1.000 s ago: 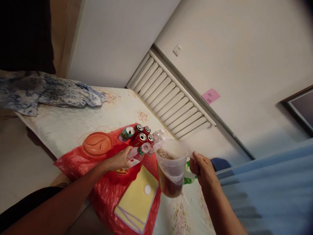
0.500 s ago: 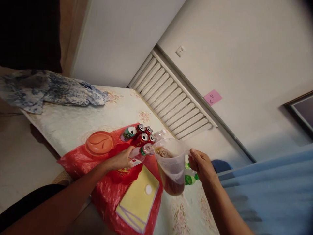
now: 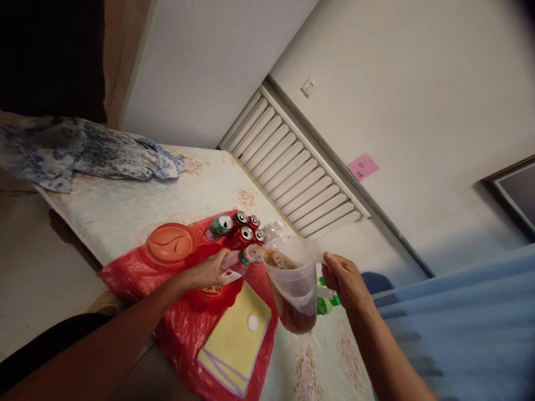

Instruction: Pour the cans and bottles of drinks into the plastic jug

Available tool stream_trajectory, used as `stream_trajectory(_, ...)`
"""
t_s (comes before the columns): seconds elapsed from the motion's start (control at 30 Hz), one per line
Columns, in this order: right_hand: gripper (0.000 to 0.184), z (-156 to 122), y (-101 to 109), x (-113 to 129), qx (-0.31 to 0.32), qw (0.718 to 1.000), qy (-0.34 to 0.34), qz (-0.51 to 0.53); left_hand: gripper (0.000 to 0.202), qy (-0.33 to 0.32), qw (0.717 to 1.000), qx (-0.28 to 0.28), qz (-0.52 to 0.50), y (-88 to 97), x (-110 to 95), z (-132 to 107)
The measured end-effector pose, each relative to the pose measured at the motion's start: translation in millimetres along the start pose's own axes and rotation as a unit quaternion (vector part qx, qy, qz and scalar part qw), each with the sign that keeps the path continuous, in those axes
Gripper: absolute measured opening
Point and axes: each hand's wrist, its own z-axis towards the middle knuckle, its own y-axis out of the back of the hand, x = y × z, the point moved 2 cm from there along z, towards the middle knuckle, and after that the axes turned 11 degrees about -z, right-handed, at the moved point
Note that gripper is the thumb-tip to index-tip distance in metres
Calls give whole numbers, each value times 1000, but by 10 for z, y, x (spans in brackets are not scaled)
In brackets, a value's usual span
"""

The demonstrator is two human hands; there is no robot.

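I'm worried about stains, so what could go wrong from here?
Brown liquid reaches the lip of the tilted jug; it could miss the bottle's narrow mouth and wet the red bag or yellow cloth.
If the left fingers slip, the bottle might tip.
The bottle could also knock the cans close by.

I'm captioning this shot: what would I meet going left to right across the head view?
Blue-and-white cloth → left hand → clear bottle → jug of brown liquid → right hand → blue curtain.
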Motion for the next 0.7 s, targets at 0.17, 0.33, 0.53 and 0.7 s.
stream_trajectory(0.17, 54, -12, 14, 3, 1, 1000, -1, -5, 53, -19, 999, 18, -40, 7, 2, -3)
stream_trajectory(0.33, 55, -4, 22, 2, 3, 1000, -2, -9, 56, -19, 999, 16, -43, 14, -8, -7)
stream_trajectory(0.53, 55, -4, 31, 19, 1, 1000, -4, -11, 55, -30, 998, 17, -56, 1, 16, 1)
stream_trajectory(0.7, 55, -10, 32, 35, 5, 1000, -4, -14, 55, -27, 999, 11, -46, -1, 40, 7)
